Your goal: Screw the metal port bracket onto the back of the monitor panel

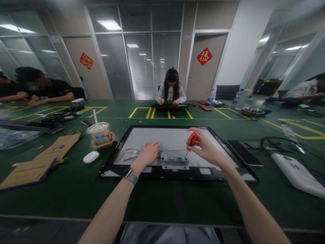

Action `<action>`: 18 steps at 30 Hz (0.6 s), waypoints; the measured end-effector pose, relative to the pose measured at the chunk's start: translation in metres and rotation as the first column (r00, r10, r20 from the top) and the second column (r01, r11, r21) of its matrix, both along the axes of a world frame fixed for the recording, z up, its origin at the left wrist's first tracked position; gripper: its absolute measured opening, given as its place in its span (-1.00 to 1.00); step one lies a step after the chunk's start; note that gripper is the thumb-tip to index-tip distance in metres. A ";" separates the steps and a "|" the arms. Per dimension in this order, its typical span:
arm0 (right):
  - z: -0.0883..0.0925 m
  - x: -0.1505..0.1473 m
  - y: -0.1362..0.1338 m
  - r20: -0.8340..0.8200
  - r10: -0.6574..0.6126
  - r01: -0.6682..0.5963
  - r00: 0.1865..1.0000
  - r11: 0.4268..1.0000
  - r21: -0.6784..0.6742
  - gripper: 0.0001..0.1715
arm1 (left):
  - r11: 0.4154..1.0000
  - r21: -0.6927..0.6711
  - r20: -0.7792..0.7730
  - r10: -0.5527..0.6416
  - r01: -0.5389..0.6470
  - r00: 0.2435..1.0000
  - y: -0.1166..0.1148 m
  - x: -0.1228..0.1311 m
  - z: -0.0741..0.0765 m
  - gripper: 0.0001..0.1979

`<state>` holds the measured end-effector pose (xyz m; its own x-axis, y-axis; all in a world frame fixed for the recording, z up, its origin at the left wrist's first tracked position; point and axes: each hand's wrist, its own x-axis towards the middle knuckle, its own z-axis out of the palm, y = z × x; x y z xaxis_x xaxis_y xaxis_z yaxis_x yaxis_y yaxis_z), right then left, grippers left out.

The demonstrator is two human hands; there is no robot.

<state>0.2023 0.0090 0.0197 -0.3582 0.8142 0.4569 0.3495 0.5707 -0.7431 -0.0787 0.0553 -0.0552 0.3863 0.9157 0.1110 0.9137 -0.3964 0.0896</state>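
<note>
The right hand (pixel 201 144) pinches an orange screwdriver (pixel 193 138), its tip at the three-o'clock end of a metal box (pixel 174 154) toward six o'clock on a panel (pixel 138 136). The left hand (pixel 149 153), fingers close together, lies at the box's nine o'clock.

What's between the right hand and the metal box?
A screwdriver, held in the right hand and slanting down to the metal box, as the head view shows.

A drink cup (pixel 98 135) with a straw (pixel 94 116) stands left of centre, near a small white case (pixel 91 157) and a brown paper bag (pixel 59 147). Two plastic bottles (pixel 237 100) stand right of centre. A red sign (pixel 204 56) hangs on a door (pixel 206 75), upper right.
</note>
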 end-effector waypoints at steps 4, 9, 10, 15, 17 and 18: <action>0.001 0.000 -0.002 -0.014 0.071 -0.071 0.997 0.997 -0.016 -0.50 | 1.000 0.003 0.001 0.001 -0.001 1.000 -0.001 0.000 0.001 -0.53; 0.003 -0.001 -0.002 0.047 0.000 0.000 0.999 1.000 0.000 -0.53 | 1.000 0.003 0.003 -0.001 0.001 1.000 0.001 0.000 -0.002 -0.52; 0.003 -0.002 -0.002 0.047 -0.014 0.014 0.999 1.000 -0.002 -0.51 | 1.000 0.002 0.004 -0.001 0.001 1.000 0.001 0.000 -0.003 -0.52; 0.004 -0.004 -0.003 -0.026 -0.016 0.015 1.000 0.999 -0.047 -0.35 | 1.000 0.000 0.008 -0.007 0.007 1.000 0.003 -0.002 -0.005 -0.52; 0.005 -0.004 -0.005 -0.056 0.035 -0.040 0.998 0.996 -0.078 -0.38 | 1.000 0.000 0.008 -0.011 0.011 1.000 0.004 -0.003 -0.006 -0.52; 0.006 -0.004 -0.006 -0.061 0.066 -0.071 0.996 0.994 -0.088 -0.42 | 1.000 0.000 0.007 -0.013 0.013 1.000 0.005 -0.003 -0.006 -0.52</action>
